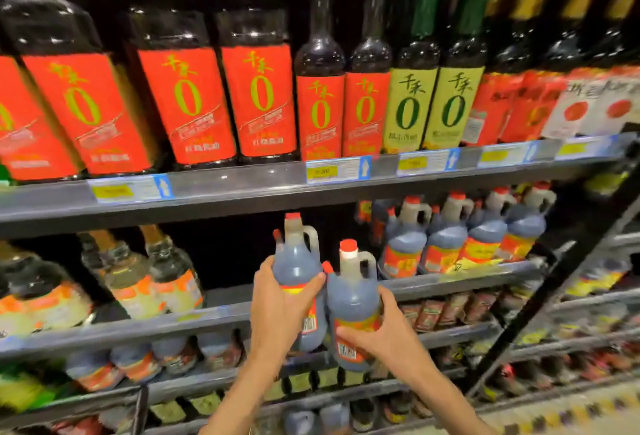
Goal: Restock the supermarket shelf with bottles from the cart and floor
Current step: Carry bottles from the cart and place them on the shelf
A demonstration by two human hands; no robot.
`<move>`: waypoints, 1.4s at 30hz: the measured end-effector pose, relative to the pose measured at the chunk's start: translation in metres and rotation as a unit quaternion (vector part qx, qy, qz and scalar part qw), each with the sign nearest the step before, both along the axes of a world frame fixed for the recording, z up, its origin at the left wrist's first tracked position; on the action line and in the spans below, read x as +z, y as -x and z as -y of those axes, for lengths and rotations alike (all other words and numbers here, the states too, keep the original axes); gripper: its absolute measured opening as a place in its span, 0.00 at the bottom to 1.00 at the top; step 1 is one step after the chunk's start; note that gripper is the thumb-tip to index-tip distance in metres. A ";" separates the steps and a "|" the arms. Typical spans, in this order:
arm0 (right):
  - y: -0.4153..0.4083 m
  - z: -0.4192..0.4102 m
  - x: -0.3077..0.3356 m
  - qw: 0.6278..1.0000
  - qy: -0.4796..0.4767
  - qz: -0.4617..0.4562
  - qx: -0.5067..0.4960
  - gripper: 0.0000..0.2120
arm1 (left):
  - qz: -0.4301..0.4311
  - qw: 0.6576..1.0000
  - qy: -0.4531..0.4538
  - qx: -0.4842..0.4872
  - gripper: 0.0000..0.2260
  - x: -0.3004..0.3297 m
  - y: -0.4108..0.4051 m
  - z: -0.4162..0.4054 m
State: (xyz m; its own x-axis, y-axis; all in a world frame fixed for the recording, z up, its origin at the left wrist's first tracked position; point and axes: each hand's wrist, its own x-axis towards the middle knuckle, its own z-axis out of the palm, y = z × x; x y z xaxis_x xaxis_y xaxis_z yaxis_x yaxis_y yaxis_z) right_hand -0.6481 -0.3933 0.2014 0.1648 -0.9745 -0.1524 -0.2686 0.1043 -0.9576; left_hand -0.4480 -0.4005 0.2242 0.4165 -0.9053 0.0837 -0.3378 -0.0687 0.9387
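Observation:
Two dark sauce jugs with red caps and side handles are held up in front of the middle shelf (450,278). My left hand (280,310) grips the left jug (296,261) round its belly, and a smaller red-capped bottle is pressed against its left side. My right hand (388,327) grips the right jug (353,292) from below and the side, over its red label. The two jugs touch each other. Behind them the shelf has a dark gap with no bottles.
Several matching jugs (460,233) stand on the same shelf to the right. Clear and dark bottles (152,278) stand to the left. The upper shelf (242,188) carries tall red-labelled and green-labelled bottles. Lower shelves hold more bottles. A black cart frame (554,282) slants at the right.

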 end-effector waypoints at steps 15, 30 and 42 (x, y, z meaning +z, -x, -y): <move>0.014 0.014 -0.009 0.993 0.018 0.021 -0.114 0.40 | 0.034 0.966 -0.199 -0.160 0.27 -0.001 0.053 0.145; 0.021 0.038 -0.038 0.993 0.012 0.019 -0.114 0.41 | 0.203 0.964 -0.089 -0.144 0.42 -0.016 0.043 0.181; 0.017 0.032 -0.042 0.992 0.024 0.026 -0.118 0.42 | 0.239 0.959 -0.072 -0.134 0.48 -0.007 0.070 0.186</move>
State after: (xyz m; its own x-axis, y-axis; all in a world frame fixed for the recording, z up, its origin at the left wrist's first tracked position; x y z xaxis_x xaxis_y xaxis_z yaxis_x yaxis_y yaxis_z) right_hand -0.6652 -0.4252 0.1592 -0.0631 -0.9928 -0.1019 -0.1927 0.1123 -0.9748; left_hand -0.5180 -0.5865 0.2167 0.1126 -0.9910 0.0730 -0.7506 -0.0366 0.6597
